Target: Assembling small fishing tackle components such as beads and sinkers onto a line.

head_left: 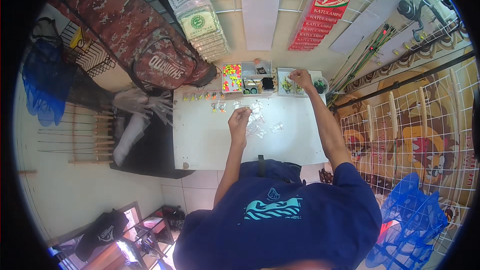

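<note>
My left hand (239, 118) hovers over the white table (210, 145), fingers pinched on a small clear plastic bag near several loose clear bags (260, 120). My right hand (301, 78) reaches far out to a clear compartment box (286, 84) with small yellowish bits, its fingers curled down into it; whether it holds anything is hidden. A row of small filled bags (200, 97) lies along the table's far edge.
Further compartment boxes with orange and yellow beads (231, 77) and dark parts (257, 84) stand at the back. A camouflage bag (150, 45) lies at left, packets hang on a wire grid (260, 0), rods (370, 50) and blue nets (410, 215) at right.
</note>
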Demonstrator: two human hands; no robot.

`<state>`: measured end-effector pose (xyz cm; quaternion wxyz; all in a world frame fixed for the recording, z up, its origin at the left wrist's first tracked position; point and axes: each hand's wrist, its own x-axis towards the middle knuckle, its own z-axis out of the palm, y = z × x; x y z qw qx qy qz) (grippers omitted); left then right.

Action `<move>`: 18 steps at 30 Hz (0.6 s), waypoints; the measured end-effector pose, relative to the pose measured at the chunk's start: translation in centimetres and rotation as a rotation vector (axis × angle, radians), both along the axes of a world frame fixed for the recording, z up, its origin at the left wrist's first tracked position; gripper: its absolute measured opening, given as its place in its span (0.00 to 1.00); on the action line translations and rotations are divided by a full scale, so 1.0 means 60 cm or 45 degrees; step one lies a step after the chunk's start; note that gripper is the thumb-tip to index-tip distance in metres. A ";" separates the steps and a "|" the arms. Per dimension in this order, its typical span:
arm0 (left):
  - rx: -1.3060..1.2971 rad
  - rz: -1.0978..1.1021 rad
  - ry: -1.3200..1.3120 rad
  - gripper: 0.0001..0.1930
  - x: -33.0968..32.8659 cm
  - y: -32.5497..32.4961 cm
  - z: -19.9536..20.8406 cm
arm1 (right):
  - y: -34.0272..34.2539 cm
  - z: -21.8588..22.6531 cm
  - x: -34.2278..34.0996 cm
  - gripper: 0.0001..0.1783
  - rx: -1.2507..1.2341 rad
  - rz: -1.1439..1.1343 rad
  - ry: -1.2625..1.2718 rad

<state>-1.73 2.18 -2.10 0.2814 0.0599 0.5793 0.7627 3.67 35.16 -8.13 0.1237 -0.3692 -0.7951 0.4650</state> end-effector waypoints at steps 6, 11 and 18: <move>-0.005 -0.047 -0.037 0.09 0.000 0.003 0.000 | -0.095 0.070 0.012 0.05 -0.230 0.254 0.294; 0.019 -0.086 -0.034 0.09 0.011 0.014 0.013 | -0.233 0.152 0.052 0.09 -0.311 0.341 0.371; 0.078 -0.152 0.031 0.07 0.031 0.025 0.032 | -0.318 0.152 0.080 0.07 -0.460 0.127 0.567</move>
